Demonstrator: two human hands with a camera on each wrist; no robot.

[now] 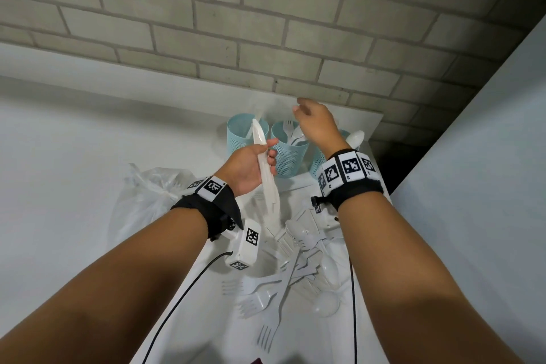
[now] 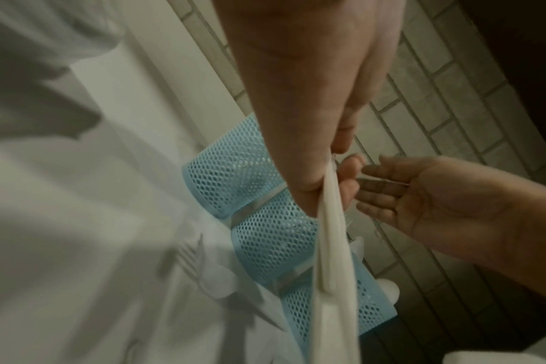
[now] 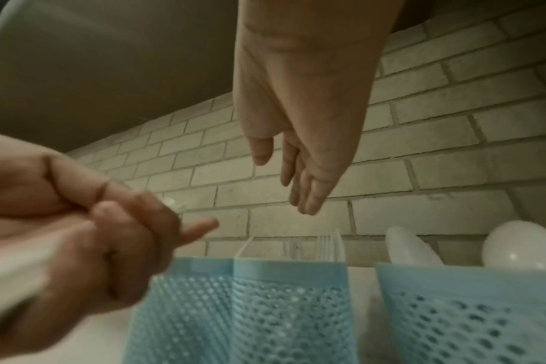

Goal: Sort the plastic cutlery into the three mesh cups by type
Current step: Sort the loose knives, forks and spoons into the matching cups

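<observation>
1. Left hand (image 1: pixel 246 167) curled round a bundle of white plastic knives (image 1: pixel 266 168), thumb and fingers (image 3: pixel 131 221) clamping the stack near mid-length; blades pointing up toward the left mesh cup, handles slanting down toward the table.
2. Right hand (image 1: pixel 316 124) holding nothing, fingers (image 3: pixel 299 187) straight and relaxed, hovering above the middle cup; seen as an open palm (image 2: pixel 437 204) from the left wrist view.
3. Three light-blue plastic mesh cups standing in a row against the grey brick wall (image 1: pixel 266 23): left cup (image 1: pixel 236 139) with a knife tip or two showing above the rim, middle cup (image 1: pixel 288 156) holding white forks (image 1: pixel 288 125) and other pieces, right cup (image 3: pixel 471 312) holding white spoons (image 3: pixel 515 248).
4. Loose pile of white plastic forks and spoons (image 1: pixel 298 269) lying unsorted on the white table (image 1: pixel 74 186), near the person, between the two forearms.
5. Clear crumpled plastic bag (image 1: pixel 144 198) lying on the table left of the pile, beside the left wrist.
6. Black wristbands with printed markers on both wrists, black cables trailing down.
</observation>
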